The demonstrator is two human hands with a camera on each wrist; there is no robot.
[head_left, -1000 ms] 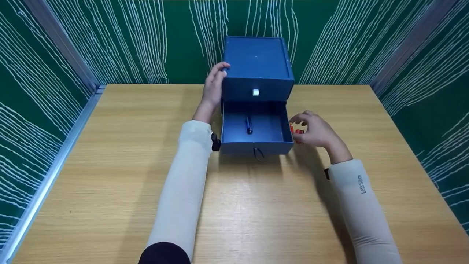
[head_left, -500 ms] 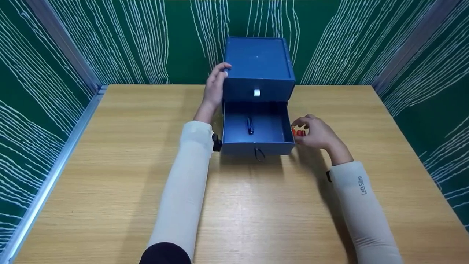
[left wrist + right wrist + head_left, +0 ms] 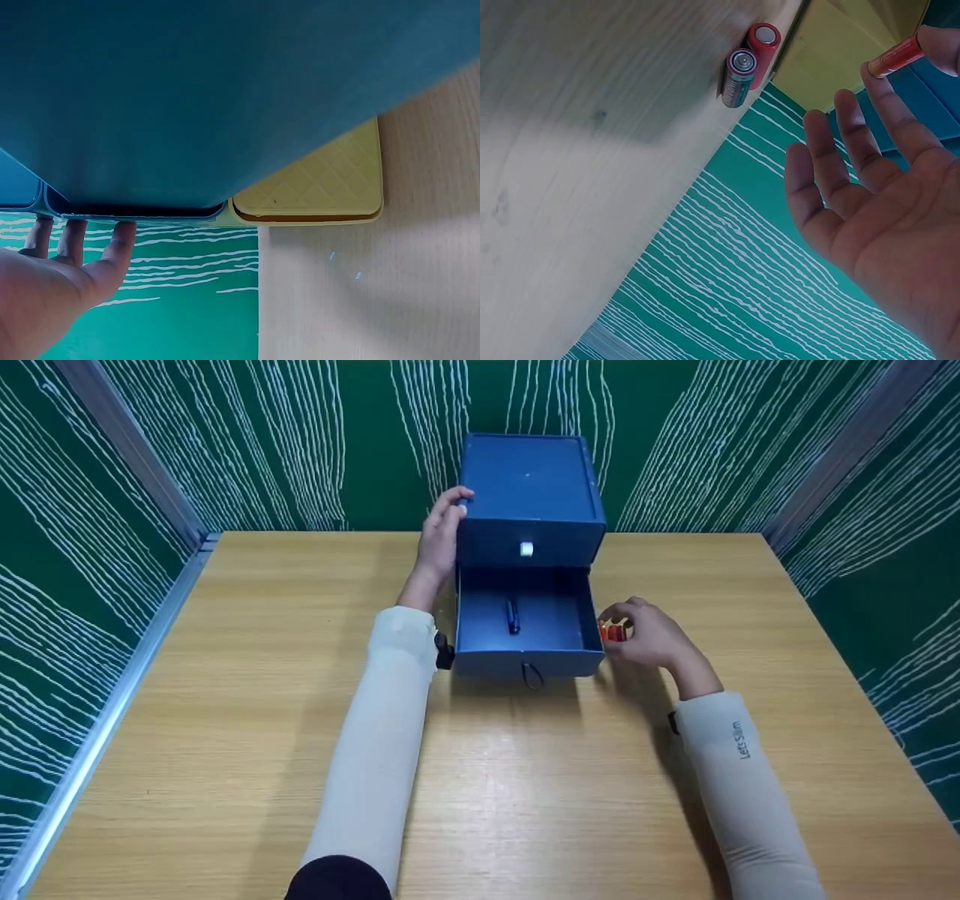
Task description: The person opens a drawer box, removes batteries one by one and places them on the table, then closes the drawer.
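Observation:
A blue drawer cabinet (image 3: 529,480) stands at the table's back, its lower drawer (image 3: 555,622) pulled out with a dark blue pen (image 3: 512,616) inside. My left hand (image 3: 439,540) rests against the cabinet's left side. In the left wrist view, its fingertips (image 3: 124,231) touch the frame's edge and its palm is clear of it. Right of the drawer, my right hand (image 3: 649,634) pinches a red battery (image 3: 897,57) between thumb and index finger, the other fingers spread. Beyond it, a red battery (image 3: 763,56) and a grey battery (image 3: 739,79) stand side by side on the table.
The wooden table (image 3: 487,780) meets green walls (image 3: 390,450) with white wavy lines. A yellow lower section (image 3: 322,180) of the cabinet shows in both wrist views. A dark loop (image 3: 532,676) hangs on the drawer front, and a white knob (image 3: 526,549) sits above.
My right hand has shifted slightly down and right beside the drawer, and more red shows between its fingers. My left hand keeps its place on the cabinet.

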